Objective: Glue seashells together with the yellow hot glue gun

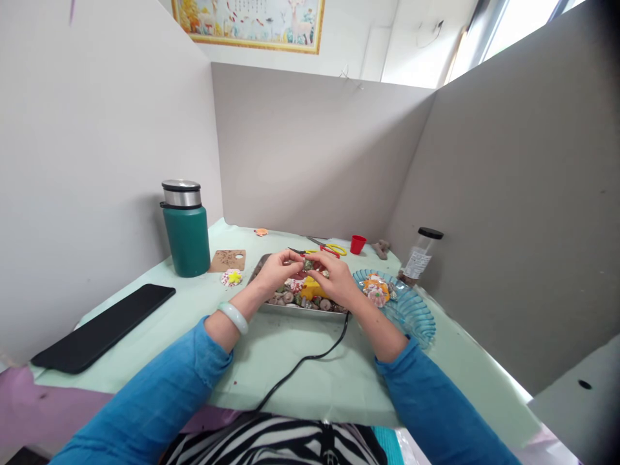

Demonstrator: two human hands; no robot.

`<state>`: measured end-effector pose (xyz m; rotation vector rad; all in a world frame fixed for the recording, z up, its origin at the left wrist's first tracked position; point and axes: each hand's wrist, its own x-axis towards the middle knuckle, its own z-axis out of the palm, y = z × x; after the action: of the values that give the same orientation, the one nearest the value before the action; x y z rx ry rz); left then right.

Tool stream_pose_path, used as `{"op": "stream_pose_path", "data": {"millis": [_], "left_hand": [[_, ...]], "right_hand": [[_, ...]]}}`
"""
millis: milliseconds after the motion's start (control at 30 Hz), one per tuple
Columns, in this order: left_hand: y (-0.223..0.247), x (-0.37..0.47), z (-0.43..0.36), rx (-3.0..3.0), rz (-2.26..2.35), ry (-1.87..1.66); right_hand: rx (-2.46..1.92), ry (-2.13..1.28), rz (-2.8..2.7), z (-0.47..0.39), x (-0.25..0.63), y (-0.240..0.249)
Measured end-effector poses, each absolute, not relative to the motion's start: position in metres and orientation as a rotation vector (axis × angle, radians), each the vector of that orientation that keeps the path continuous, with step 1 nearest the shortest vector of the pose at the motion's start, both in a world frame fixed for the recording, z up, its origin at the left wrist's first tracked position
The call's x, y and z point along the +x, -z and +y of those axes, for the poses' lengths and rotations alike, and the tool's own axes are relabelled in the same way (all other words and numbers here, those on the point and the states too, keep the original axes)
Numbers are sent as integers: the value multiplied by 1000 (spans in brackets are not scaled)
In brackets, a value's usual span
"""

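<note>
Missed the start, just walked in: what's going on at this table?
A person sits at a green-covered table, with the left hand and right hand raised over a metal tray. Their fingertips meet around a small greenish piece, too small to identify. Small stone-like pieces and a yellow piece lie in the tray. A blue dish holding decorated pieces stands to the right.

Three plain grey panels enclose the table (450,368), its top covered in pale green: a left panel (97,129), a back panel (310,148) across the middle, and a darker right panel (523,194). Above them, a white wall (361,29) carries a gold-framed picture (256,29) at top centre-left. Daylight shows through a window (518,29) at upper right; a slanting shadow crosses the back panel.
</note>
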<state>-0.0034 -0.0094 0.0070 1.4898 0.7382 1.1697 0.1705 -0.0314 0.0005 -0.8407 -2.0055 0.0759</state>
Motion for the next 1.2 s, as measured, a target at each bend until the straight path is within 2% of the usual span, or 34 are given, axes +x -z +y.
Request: {"op": "stream_pose_path", "data": {"millis": [367, 700, 967, 1100, 1200], "left_hand": [[-8, -5, -10, 1410, 746, -1138], [-3, -11, -1, 1255, 568, -1082], [-2, -12, -1, 1173, 500, -967], [-1, -11, 0, 1157, 517, -1006], [-3, -11, -1, 1105, 545, -1058]], "right_hand": [[-855, -95, -2010, -32, 172, -3], [-944, -349, -1868, -33, 173, -10], [-898, -385, -1926, -31, 172, -8], [-1078, -373, -1933, -31, 177, -12], [-1358, -244, -2097, -32, 189, -16]]}}
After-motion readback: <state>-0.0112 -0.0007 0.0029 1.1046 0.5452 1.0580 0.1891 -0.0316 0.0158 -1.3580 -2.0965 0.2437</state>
